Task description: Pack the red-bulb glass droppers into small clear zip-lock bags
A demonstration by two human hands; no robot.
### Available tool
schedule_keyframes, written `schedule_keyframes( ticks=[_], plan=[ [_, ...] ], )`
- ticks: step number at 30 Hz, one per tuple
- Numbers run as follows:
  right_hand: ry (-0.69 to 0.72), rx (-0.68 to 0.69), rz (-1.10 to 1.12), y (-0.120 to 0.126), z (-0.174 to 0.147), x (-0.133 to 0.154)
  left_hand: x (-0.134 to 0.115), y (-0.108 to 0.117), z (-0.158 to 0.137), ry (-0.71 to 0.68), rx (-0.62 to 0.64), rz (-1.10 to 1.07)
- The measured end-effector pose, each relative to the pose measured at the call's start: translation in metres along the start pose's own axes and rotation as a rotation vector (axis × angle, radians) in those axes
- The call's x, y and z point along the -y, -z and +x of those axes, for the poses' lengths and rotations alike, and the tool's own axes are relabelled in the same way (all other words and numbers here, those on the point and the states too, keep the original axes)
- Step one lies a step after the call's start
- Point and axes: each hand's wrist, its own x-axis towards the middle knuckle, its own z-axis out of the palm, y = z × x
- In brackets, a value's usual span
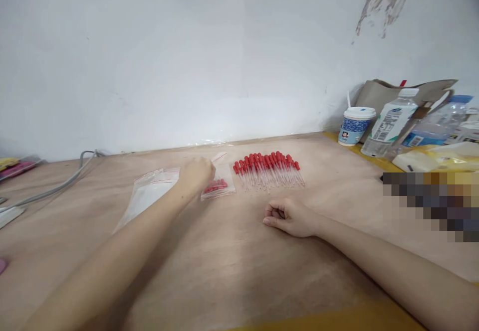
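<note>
My left hand [197, 175] is curled, back upward, over the inner edge of a clear zip bag [231, 187]. Its fingertips are hidden, so what they grip, if anything, cannot be made out. Inside that bag lie several red rubber bulbs [216, 186]. More clear plastic bags [149, 191] lie flat beneath and left of this hand. A row of glass droppers [267, 169] with red bulbs is spread side by side to the right of the bag, bulbs toward the wall. Nearer to me, my right hand [288, 216] rests on the table, fingers curled in toward the thumb, nothing visible in them.
At the right stand a paper cup [355, 126] with a straw, a clear bottle [391, 121], a second bottle [436, 124] and a grey-beige bag [377, 94]. A grey cable [80, 176] runs along the left. A white wall [168, 62] bounds the table [217, 266] behind.
</note>
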Motion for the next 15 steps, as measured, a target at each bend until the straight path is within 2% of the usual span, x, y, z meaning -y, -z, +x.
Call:
schedule_keyframes(
  ticks=[2, 4, 5, 6, 8, 10, 12, 15],
  plan=[
    [-0.007, -0.005, 0.022, 0.000, 0.001, -0.002, -0.022, 0.016, -0.029, -0.073, -0.012, -0.011],
    [-0.002, -0.006, 0.075, 0.001, 0.002, -0.004, -0.041, 0.023, -0.056, -0.182, 0.019, -0.049],
    [0.004, -0.004, 0.118, 0.002, 0.002, -0.005, -0.046, 0.022, -0.067, -0.295, 0.071, -0.123],
    [0.008, 0.001, 0.169, 0.003, 0.002, -0.006, -0.048, 0.019, -0.075, -0.426, 0.098, -0.227],
    [-0.003, 0.004, 0.259, 0.006, 0.003, -0.007, -0.041, 0.008, -0.082, -0.679, 0.004, -0.349],
    [-0.039, -0.027, 0.307, 0.007, 0.004, -0.009, -0.025, -0.009, -0.083, -0.859, -0.047, -0.370],
    [-0.097, -0.084, 0.302, 0.008, 0.006, -0.013, -0.010, -0.024, -0.083, -0.916, 0.024, -0.356],
    [-0.174, -0.245, 0.170, 0.012, 0.015, -0.021, -0.005, -0.040, -0.091, -0.862, 0.132, -0.370]
  ],
)
